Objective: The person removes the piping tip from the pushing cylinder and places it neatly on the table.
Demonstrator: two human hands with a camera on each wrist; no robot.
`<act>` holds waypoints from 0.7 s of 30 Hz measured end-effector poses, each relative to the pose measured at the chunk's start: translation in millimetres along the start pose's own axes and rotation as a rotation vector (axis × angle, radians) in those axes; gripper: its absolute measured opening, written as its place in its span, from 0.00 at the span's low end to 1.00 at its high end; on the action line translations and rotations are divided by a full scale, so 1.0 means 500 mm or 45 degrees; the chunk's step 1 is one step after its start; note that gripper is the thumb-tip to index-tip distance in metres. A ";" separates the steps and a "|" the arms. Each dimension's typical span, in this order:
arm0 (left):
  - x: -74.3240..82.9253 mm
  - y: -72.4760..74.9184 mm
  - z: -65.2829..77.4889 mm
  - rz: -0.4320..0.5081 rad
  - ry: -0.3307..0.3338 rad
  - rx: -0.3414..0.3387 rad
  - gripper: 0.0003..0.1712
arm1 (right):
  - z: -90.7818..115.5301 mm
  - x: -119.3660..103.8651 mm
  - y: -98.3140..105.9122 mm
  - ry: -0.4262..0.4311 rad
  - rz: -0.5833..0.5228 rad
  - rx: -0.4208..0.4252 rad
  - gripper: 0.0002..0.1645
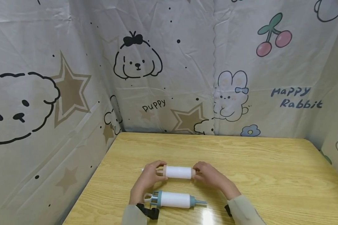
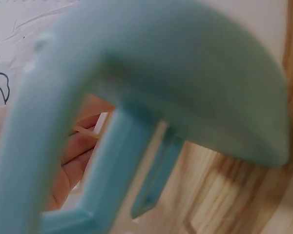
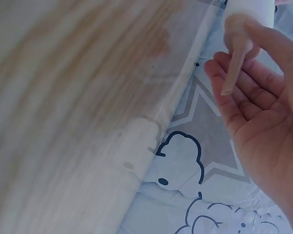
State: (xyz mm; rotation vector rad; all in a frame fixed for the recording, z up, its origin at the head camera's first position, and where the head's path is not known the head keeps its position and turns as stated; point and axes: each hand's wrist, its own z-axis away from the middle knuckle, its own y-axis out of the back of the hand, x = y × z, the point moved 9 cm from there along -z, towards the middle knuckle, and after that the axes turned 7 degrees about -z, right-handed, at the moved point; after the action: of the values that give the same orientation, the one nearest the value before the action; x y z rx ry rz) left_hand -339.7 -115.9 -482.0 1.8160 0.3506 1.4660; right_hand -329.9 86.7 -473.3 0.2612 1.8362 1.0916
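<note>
Both hands hold a large plunger syringe (image 1: 178,172) with a white barrel and pink ends, lying level across the middle of the table. At its handle end, the thumb and fingers of my left hand (image 1: 151,174) grip the pink collar. My right hand (image 1: 209,175) pinches the other end; in the right wrist view the thumb lies on the pink end cap (image 3: 233,35), with fingers beneath and a thin nozzle (image 3: 234,73) pointing toward the palm. A matching teal syringe (image 1: 175,199) lies nearer the body, its handle beside my left wrist. Its teal collar (image 2: 210,83) blocks much of the left wrist view.
The wooden table (image 1: 270,175) extends to both sides and behind the hands. Printed cloth curtains (image 1: 186,72) with cartoon animals and stars stand along its back and sides. Each wrist carries a black strap; the left one (image 1: 149,212) sits close to the teal handle.
</note>
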 end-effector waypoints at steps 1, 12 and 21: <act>0.002 0.002 0.001 -0.015 -0.003 0.010 0.33 | 0.001 -0.001 0.002 0.007 -0.005 0.007 0.12; 0.032 0.020 0.002 -0.137 -0.047 0.082 0.32 | 0.024 -0.001 0.026 0.034 -0.008 0.111 0.15; 0.078 0.022 0.005 -0.179 -0.131 0.100 0.31 | 0.055 0.000 0.052 0.061 -0.046 0.189 0.15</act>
State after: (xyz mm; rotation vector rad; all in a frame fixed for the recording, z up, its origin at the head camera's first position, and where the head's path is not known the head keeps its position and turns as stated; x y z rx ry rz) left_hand -328.4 -99.7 -446.5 1.8814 0.4799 1.2733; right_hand -314.8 117.5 -457.4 0.2894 1.9607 0.9455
